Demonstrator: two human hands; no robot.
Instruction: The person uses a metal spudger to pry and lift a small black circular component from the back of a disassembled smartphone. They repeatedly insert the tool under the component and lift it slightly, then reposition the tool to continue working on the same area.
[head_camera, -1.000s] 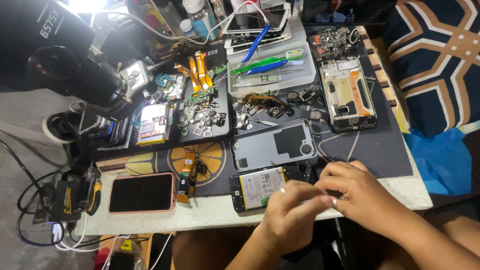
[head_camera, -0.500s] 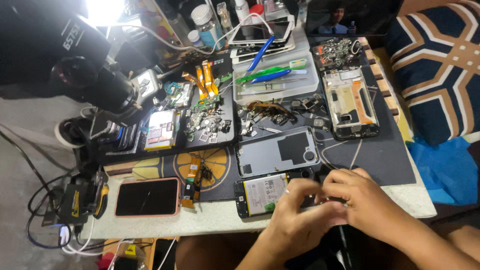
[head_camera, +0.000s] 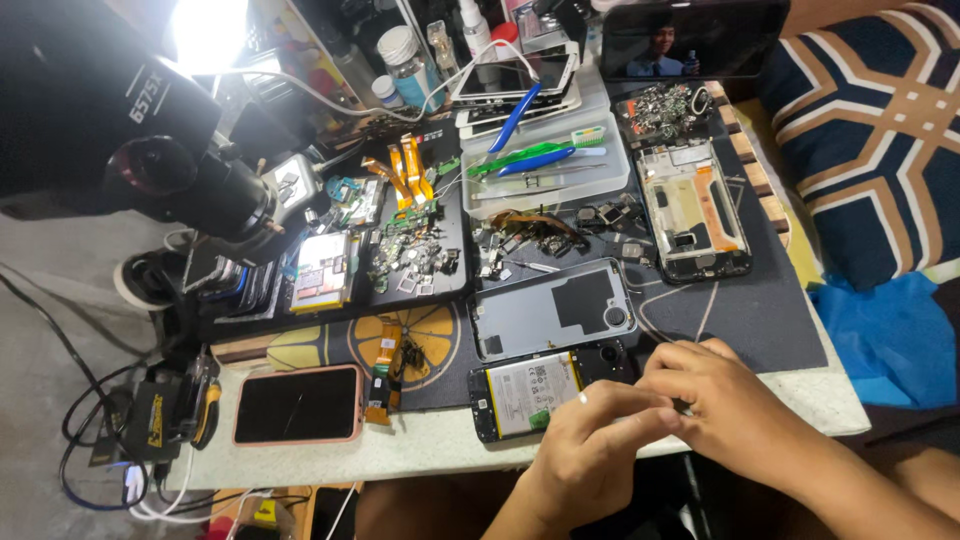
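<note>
hands brought together since a second ago, left hand (head_camera: 590, 450) and right hand (head_camera: 730, 405) fingertips meeting beside opened phone (head_camera: 545, 388) at mat (head_camera: 760, 320) front edge; pinched on something too small to tell. detached back cover (head_camera: 552, 310) lying just behind.

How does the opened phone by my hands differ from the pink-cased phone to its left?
The opened phone lies back-off, its battery and boards exposed; the pink-cased phone is closed, showing a dark screen. The left hand and right hand meet at the opened phone's right end; the pink-cased phone lies untouched. Both lie flat near the table's front edge.
</note>
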